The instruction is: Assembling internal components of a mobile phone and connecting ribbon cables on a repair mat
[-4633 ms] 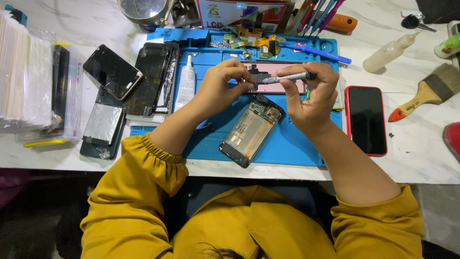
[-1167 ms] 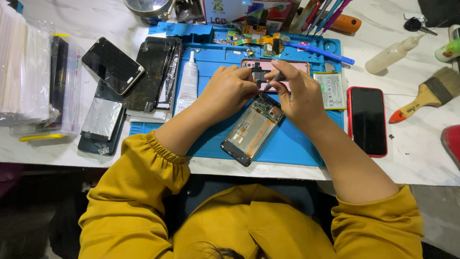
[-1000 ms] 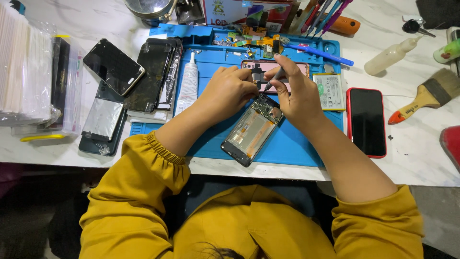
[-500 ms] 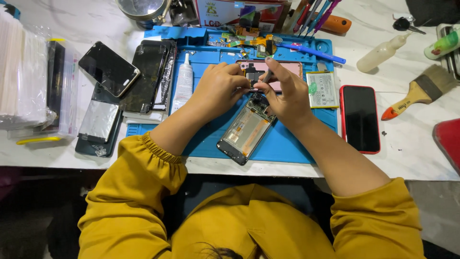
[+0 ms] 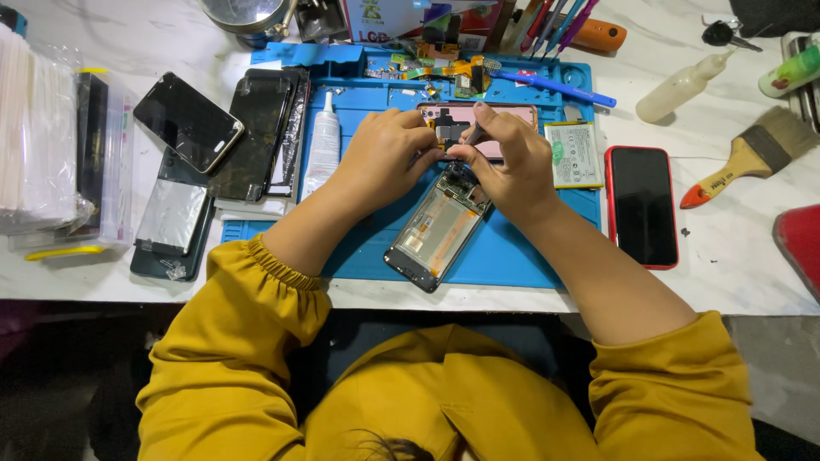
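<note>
An opened phone (image 5: 436, 229) with its insides showing lies tilted on the blue work mat (image 5: 521, 256). Above its top end, my left hand (image 5: 384, 158) pinches a small black part (image 5: 447, 130). My right hand (image 5: 511, 162) is closed on a thin dark tool (image 5: 473, 134) whose tip meets that part. The two hands touch at the fingertips. A pink back cover (image 5: 515, 114) lies just behind them, partly hidden by the fingers.
A battery (image 5: 574, 154) and a red-cased phone (image 5: 642, 205) lie right of my hands. A white glue tube (image 5: 323, 143), stacked screens (image 5: 260, 132) and a black phone (image 5: 188, 121) sit left. A brush (image 5: 752, 158), squeeze bottle (image 5: 679, 85) and blue screwdriver (image 5: 555, 85) lie at the back right.
My hands have come down from holding a long tool above the mat and now work close together at the phone's top end. Over the last second they barely moved.
</note>
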